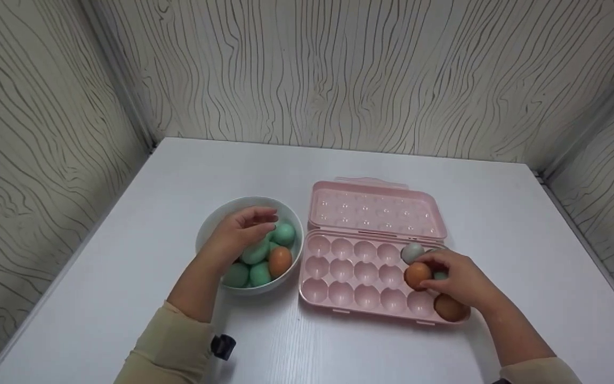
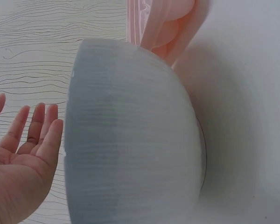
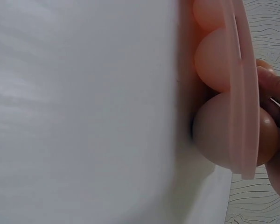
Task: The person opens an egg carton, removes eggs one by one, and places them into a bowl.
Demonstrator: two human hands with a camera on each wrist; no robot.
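My right hand (image 1: 461, 277) pinches a brown egg (image 1: 418, 276) between thumb and fingers, at a middle-row cup of the pink egg tray (image 1: 354, 280). Whether the egg touches the cup bottom cannot be seen. Behind it sits a pale egg (image 1: 412, 253); a green egg (image 1: 440, 276) shows partly under the hand. Another brown egg (image 1: 450, 308) fills the front right corner cup. Over the white bowl (image 1: 256, 291), my left hand (image 1: 235, 234) hovers with relaxed fingers, holding nothing. Several green eggs (image 1: 260, 274) and a brown egg (image 1: 280, 261) lie in the bowl; the hand hides some.
The tray's pink lid (image 1: 376, 205) lies folded back behind it. Both tray and bowl stand close together on a white table (image 1: 291, 341). Wood-patterned panels (image 1: 317, 74) rise at the back and both sides.
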